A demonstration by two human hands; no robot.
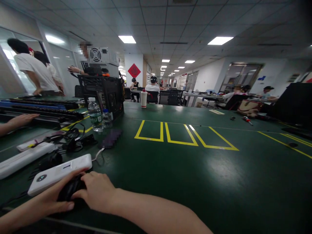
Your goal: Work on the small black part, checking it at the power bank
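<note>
At the lower left of the head view, both hands are on a black object point(69, 189), its shape partly covered by fingers. My left hand point(55, 196) closes around it from the left, with the thumb along the near side. From the right, my right hand point(98, 190) grips it with bent fingers and the thumb underneath. A white power bank point(57, 174) with a small round display lies just beyond, close to my left fingers. A white cable point(97, 154) runs from its far end toward a dark, blurred-out item point(110, 138).
A white power strip point(26, 159) and tangled black cables point(75, 135) lie at the left. Behind them stand a water bottle point(94, 113) and a black computer case point(106, 92). Yellow tape outlines point(162, 131) mark the green table point(170, 182). Another person's hand point(23, 122) reaches in at left.
</note>
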